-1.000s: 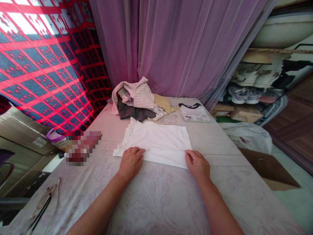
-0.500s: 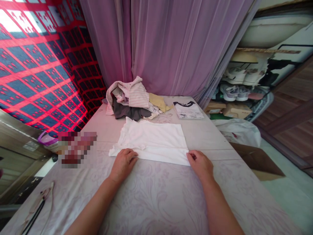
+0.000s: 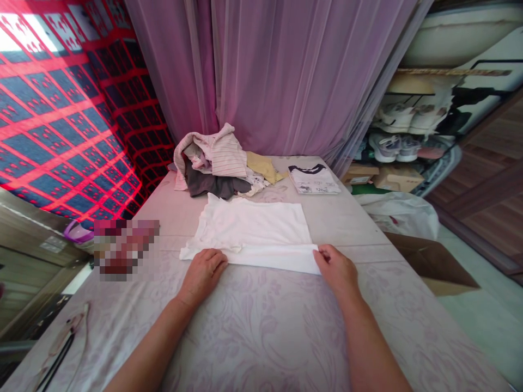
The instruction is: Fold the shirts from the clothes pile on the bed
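Note:
A white shirt (image 3: 253,223) lies spread on the patterned bedcover, its near side turned over into a long strip (image 3: 269,257). The left part has a ruffled edge. At the strip's near edge, left of the middle, my left hand (image 3: 207,268) is closed on the cloth with fingers together and the thumb mostly hidden. My right hand (image 3: 337,267) pinches the strip's right end between thumb and bent fingers. That end sticks out slightly past the rest of the shirt.
Behind the shirt lies a heap of crumpled clothes (image 3: 216,163), with a folded white T-shirt (image 3: 314,179) to its right. Glasses (image 3: 67,329) and a pale cable (image 3: 84,343) lie at the left edge. Beyond the right edge are a cardboard box (image 3: 433,261) and a shoe rack (image 3: 412,117).
The strip's right end has moved slightly outward and away from me with my right hand, and now lies flatter. My left hand keeps nearly the same place. The view has shifted a little.

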A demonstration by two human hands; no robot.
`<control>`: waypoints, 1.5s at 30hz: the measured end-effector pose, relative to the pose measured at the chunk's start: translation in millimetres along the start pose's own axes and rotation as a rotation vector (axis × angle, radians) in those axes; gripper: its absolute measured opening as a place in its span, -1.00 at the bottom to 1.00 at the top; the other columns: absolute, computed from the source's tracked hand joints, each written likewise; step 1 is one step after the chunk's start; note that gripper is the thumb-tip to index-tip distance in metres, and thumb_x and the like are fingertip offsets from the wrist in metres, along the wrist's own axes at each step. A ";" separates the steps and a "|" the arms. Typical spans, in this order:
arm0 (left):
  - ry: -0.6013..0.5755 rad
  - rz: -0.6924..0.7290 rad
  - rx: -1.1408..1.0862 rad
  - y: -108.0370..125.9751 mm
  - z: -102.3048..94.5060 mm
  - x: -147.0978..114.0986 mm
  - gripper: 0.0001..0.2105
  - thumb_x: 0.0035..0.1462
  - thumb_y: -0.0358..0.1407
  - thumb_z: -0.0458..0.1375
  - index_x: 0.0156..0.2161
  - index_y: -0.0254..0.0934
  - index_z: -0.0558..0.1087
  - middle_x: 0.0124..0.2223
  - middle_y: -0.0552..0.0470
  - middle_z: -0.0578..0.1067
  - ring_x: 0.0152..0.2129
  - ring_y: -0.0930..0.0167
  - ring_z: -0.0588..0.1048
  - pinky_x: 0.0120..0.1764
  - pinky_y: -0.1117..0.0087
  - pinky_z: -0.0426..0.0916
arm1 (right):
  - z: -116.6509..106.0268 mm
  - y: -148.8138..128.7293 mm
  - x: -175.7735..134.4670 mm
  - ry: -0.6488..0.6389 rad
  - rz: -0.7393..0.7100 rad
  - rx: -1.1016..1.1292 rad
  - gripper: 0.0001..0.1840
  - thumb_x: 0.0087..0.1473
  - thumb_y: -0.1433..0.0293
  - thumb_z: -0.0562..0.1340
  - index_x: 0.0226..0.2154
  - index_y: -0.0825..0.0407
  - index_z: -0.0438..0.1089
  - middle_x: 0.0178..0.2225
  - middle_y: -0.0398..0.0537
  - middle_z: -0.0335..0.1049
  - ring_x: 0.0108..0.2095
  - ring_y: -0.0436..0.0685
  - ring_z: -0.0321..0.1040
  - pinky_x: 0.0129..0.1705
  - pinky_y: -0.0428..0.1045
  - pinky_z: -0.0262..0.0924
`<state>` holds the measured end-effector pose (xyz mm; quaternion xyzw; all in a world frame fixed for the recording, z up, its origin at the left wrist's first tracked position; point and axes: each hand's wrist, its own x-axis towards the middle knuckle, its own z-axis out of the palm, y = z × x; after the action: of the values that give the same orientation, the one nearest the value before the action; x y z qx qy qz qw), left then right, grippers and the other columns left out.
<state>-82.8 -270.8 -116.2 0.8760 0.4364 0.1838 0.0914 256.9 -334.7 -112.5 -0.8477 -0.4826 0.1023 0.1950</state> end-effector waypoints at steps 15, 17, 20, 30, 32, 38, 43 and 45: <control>-0.149 0.164 0.166 37.5 33.8 16.5 -0.44 0.22 0.02 -0.07 0.22 -0.24 0.20 0.28 -0.12 0.19 0.24 0.16 0.09 0.20 0.05 0.04 | 35.1 -45.4 -31.2 -0.156 -0.732 -0.136 -0.50 0.21 0.26 -0.03 0.16 0.02 0.20 0.22 0.00 0.14 0.24 0.17 -0.02 0.25 0.17 -0.17; -0.157 0.154 0.197 34.8 37.0 17.6 -0.40 0.21 0.07 -0.10 0.24 -0.22 0.16 0.30 -0.12 0.15 0.25 0.13 0.05 0.20 0.02 0.01 | 38.5 -49.4 -35.5 -0.214 -0.720 -0.203 -0.42 0.21 0.21 -0.02 0.23 0.04 0.08 0.30 0.01 -0.04 0.30 0.18 -0.17 0.28 0.23 -0.31; -0.153 0.153 0.220 32.1 38.3 17.0 -0.37 0.20 0.11 -0.13 0.26 -0.19 0.13 0.31 -0.11 0.13 0.26 0.13 0.03 0.20 0.03 0.00 | 37.3 -47.6 -36.1 -0.251 -0.716 -0.235 -0.37 0.21 0.16 -0.04 0.26 0.05 0.01 0.32 0.01 -0.13 0.32 0.17 -0.25 0.29 0.23 -0.36; -0.168 0.142 0.193 32.3 36.7 17.1 -0.34 0.19 0.12 -0.12 0.29 -0.21 0.06 0.32 -0.15 0.10 0.27 0.14 0.00 0.21 0.02 0.00 | 31.2 -33.0 -26.1 -0.255 -0.535 -0.297 -0.35 0.20 0.12 -0.07 0.28 0.01 -0.04 0.34 0.02 -0.22 0.32 0.20 -0.29 0.28 0.30 -0.43; -0.167 0.136 0.163 32.4 36.0 16.6 -0.30 0.19 0.11 -0.12 0.30 -0.30 0.03 0.31 -0.18 0.10 0.27 0.15 -0.01 0.21 0.02 -0.01 | 31.9 -32.9 -27.5 -0.234 -0.541 -0.291 -0.35 0.20 0.12 -0.05 0.28 0.01 -0.02 0.34 0.02 -0.24 0.32 0.20 -0.30 0.28 0.30 -0.43; -0.218 0.110 0.051 33.7 24.8 18.7 -0.36 0.15 0.03 0.01 0.24 -0.30 0.16 0.29 -0.18 0.14 0.25 0.11 0.04 0.19 -0.05 0.05 | 26.9 -32.1 -25.8 -0.258 -0.496 -0.280 -0.40 0.18 0.13 -0.01 0.24 -0.08 0.06 0.32 0.04 -0.14 0.30 0.25 -0.19 0.23 0.37 -0.32; -0.090 0.030 -0.160 9.9 -3.6 40.1 -0.67 0.23 -0.20 -0.04 0.00 -0.19 0.44 0.03 -0.02 0.50 -0.01 0.32 0.43 0.04 0.26 0.33 | 4.8 -31.9 12.2 -0.242 -0.477 -0.233 -0.56 0.22 0.18 -0.05 0.02 -0.14 0.37 0.16 -0.02 0.25 0.13 0.18 0.19 0.14 0.20 0.00; 0.021 -0.060 -0.144 -11.4 -16.8 57.2 -0.72 0.20 -0.23 -0.03 -0.10 -0.19 0.48 -0.08 0.00 0.55 -0.12 0.34 0.49 -0.03 0.30 0.37 | -4.2 -35.6 38.6 -0.194 -0.445 -0.220 -0.59 0.20 0.25 -0.03 -0.04 -0.11 0.41 0.08 -0.04 0.35 0.03 0.14 0.30 0.04 0.07 0.14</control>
<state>-66.4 -218.3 -90.6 0.8517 0.4491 0.2211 0.1549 250.6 -286.2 -92.9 -0.7232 -0.6816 0.0844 0.0723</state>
